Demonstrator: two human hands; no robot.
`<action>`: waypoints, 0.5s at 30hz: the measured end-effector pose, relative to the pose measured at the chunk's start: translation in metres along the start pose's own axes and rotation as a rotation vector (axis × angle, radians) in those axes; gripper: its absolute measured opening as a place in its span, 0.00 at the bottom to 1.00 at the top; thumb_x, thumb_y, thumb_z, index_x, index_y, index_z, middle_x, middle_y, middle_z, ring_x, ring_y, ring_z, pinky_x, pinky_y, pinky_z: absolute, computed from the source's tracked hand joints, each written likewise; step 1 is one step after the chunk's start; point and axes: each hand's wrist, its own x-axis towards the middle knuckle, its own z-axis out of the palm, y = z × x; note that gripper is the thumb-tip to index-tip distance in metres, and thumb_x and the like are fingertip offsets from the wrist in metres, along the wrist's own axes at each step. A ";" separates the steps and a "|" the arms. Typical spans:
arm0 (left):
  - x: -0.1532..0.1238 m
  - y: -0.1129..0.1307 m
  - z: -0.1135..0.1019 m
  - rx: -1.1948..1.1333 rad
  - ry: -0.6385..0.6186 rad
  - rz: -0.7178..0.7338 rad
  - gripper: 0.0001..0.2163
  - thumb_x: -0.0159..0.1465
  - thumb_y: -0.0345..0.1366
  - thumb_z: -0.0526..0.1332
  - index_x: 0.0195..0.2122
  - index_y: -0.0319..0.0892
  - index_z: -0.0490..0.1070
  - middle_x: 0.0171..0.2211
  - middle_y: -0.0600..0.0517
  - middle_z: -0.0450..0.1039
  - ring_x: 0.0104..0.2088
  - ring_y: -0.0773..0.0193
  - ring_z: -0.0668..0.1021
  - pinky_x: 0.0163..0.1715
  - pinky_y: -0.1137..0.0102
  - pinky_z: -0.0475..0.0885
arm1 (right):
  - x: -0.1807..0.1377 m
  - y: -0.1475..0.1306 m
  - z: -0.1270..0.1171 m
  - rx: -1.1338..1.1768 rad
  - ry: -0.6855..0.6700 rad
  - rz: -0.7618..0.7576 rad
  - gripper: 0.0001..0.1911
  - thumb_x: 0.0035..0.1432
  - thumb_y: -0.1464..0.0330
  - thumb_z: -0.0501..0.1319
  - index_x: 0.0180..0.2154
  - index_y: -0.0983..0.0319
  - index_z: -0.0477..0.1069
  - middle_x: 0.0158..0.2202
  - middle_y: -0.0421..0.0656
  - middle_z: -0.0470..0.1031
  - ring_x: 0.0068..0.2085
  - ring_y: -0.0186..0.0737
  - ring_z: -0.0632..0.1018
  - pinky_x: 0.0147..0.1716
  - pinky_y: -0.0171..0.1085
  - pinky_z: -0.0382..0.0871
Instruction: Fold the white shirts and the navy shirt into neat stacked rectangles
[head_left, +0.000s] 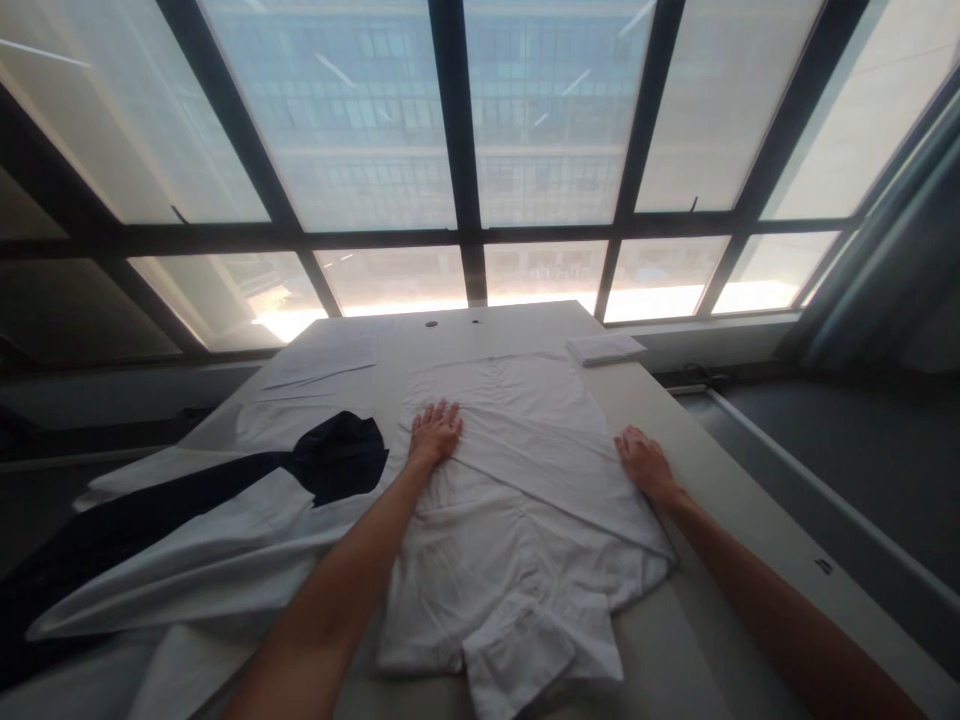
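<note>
A white shirt (517, 475) lies folded and wrinkled on the white table, its collar and buttoned front towards me. A diagonal fold of cloth crosses its middle. My left hand (437, 432) rests flat on the shirt's left side, fingers spread and pressing the cloth. At the shirt's right edge is my right hand (643, 462), its fingers curled against the border of the cloth. The fingertips there are small and partly hidden. Left of my left forearm, loose white cloth (225, 535) and a dark navy garment (341, 455) lie in a heap.
Sheets of paper (322, 358) lie on the table's far left. A small folded white cloth (606, 348) sits at the far right edge. The table (525, 318) ends near large framed windows (547, 120). A dark curtain (885, 250) hangs at right, above a white rail (817, 490).
</note>
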 end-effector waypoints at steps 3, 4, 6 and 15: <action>0.001 -0.001 0.001 -0.002 0.002 -0.002 0.26 0.72 0.48 0.42 0.70 0.51 0.52 0.72 0.51 0.46 0.70 0.49 0.51 0.65 0.49 0.48 | 0.020 0.007 -0.014 0.069 -0.025 0.080 0.23 0.69 0.63 0.45 0.49 0.64 0.76 0.50 0.56 0.78 0.51 0.47 0.78 0.47 0.38 0.66; 0.001 -0.001 0.002 -0.002 0.002 -0.003 0.26 0.72 0.48 0.42 0.70 0.51 0.52 0.72 0.51 0.46 0.70 0.49 0.51 0.65 0.49 0.48 | 0.028 0.006 -0.017 0.075 -0.043 0.092 0.22 0.68 0.63 0.47 0.46 0.64 0.77 0.46 0.55 0.80 0.47 0.46 0.79 0.43 0.36 0.67; 0.002 -0.001 0.003 -0.001 0.004 -0.003 0.26 0.72 0.47 0.42 0.70 0.51 0.52 0.72 0.51 0.46 0.70 0.49 0.51 0.66 0.50 0.48 | 0.042 0.002 -0.022 0.088 -0.090 0.095 0.17 0.64 0.63 0.54 0.40 0.63 0.80 0.39 0.52 0.82 0.41 0.44 0.81 0.36 0.34 0.67; 0.001 -0.001 0.002 -0.007 0.024 -0.001 0.26 0.72 0.47 0.43 0.70 0.51 0.53 0.72 0.52 0.47 0.70 0.49 0.52 0.65 0.49 0.49 | 0.062 -0.015 -0.033 -0.033 -0.153 0.097 0.08 0.50 0.71 0.64 0.33 0.64 0.80 0.38 0.56 0.81 0.44 0.54 0.81 0.39 0.41 0.70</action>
